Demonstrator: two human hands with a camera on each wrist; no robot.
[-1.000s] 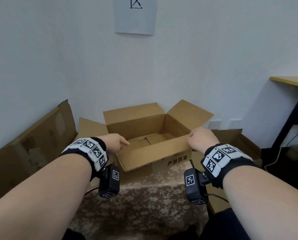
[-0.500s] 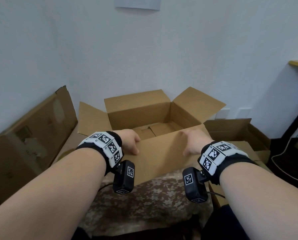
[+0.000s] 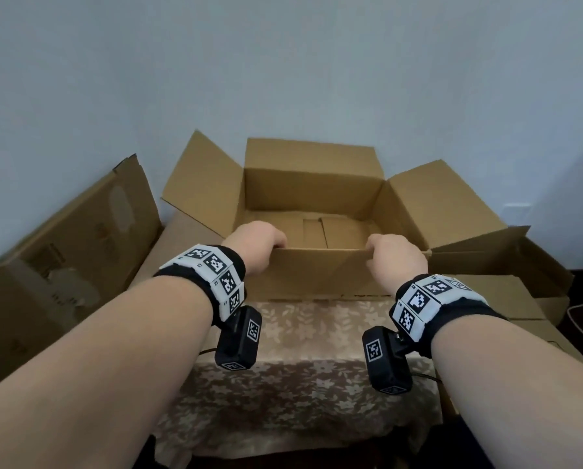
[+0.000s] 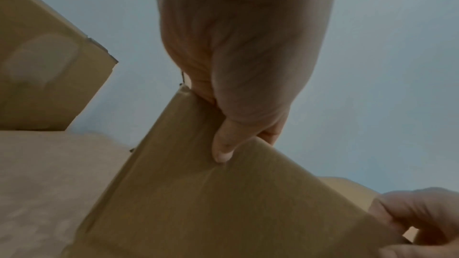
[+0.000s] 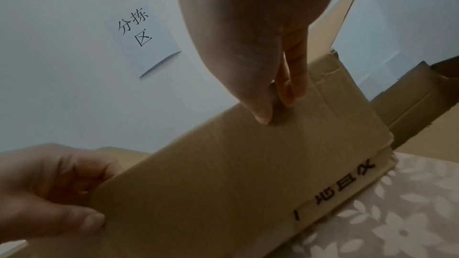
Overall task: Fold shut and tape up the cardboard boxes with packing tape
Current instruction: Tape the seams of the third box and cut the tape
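An open brown cardboard box stands on a floral-clothed table, its far and side flaps up. Both hands hold the near flap by its top edge. My left hand pinches the flap's left end, thumb on the outer face and fingers behind. My right hand pinches the right end the same way, thumb on the outside. The box's inside looks empty, with its bottom flaps showing. No tape is in view.
A flattened carton leans against the wall at the left. Another open box sits at the right, close to the held box. A white paper sign hangs on the wall behind. The table's near edge is close to me.
The view tilted down and closer to the box. Both hands moved from the box's front corners onto the near flap's top edge and now grip it; the flap stands more upright.
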